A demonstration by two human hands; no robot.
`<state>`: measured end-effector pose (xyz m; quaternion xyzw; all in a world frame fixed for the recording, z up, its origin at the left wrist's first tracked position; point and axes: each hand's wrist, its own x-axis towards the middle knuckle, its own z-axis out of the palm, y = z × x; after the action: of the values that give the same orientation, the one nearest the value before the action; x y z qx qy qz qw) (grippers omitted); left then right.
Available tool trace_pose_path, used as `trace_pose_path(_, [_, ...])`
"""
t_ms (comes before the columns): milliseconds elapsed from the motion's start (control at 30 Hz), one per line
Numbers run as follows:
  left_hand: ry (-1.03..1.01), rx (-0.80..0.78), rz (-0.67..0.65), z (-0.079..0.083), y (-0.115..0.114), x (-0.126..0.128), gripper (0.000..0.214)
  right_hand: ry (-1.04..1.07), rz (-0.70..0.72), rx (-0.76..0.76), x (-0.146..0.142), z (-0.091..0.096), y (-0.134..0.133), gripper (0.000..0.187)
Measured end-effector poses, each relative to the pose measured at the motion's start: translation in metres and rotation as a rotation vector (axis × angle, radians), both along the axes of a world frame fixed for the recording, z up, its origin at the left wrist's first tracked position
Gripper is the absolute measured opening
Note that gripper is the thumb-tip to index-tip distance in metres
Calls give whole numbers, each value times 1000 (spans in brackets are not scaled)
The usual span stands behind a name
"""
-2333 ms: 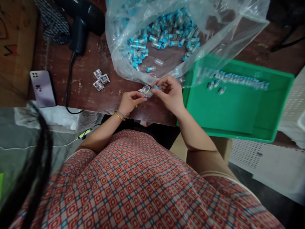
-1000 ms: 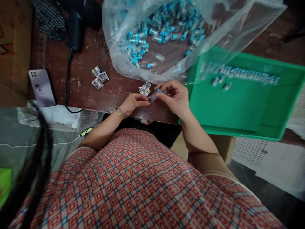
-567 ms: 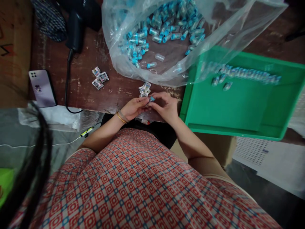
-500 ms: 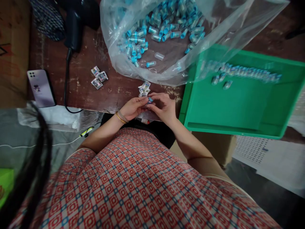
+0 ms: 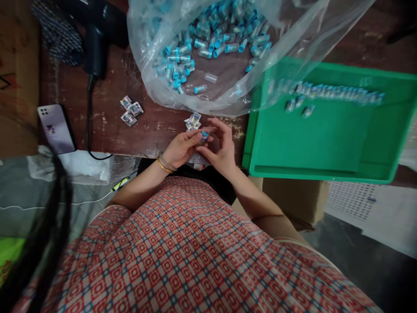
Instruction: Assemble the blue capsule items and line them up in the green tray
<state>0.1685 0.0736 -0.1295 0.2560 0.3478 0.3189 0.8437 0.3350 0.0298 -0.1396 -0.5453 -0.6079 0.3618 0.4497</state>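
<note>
My left hand [image 5: 180,147] and my right hand [image 5: 220,145] meet at the near edge of the brown table [image 5: 110,91]. Both pinch one small clear tube with a blue cap [image 5: 203,136] between their fingertips. A small pile of printed labels [image 5: 193,121] lies just beyond the hands. A clear plastic bag [image 5: 215,48] holding several blue-capped tubes lies open behind them. To the right, a green tray [image 5: 325,143] carries a row of tubes [image 5: 329,93] along its far side.
More printed labels [image 5: 129,111] lie to the left. A phone [image 5: 55,128] rests at the table's left edge, beside a black tool [image 5: 94,39] with a cord [image 5: 88,117]. A cardboard box [image 5: 296,200] stands under the tray.
The hands have drawn back from near the bag to the table's near edge, bringing the tube closer together between their fingertips. The label pile now lies on the table.
</note>
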Motion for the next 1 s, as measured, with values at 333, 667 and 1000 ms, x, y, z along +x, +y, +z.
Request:
trace_pose_path(333, [-7,1,13,3,-4,9,48,26,-35,-37,-5,-6,-13,73])
trace_pose_path(667, [88,112,92,-4,-10,25,61,204,-30,-72,3,4,-4,36])
trace_pose_path(1000, [273,405,-56,-27,0,22,62,-34,-238,57,184,-8,36,48])
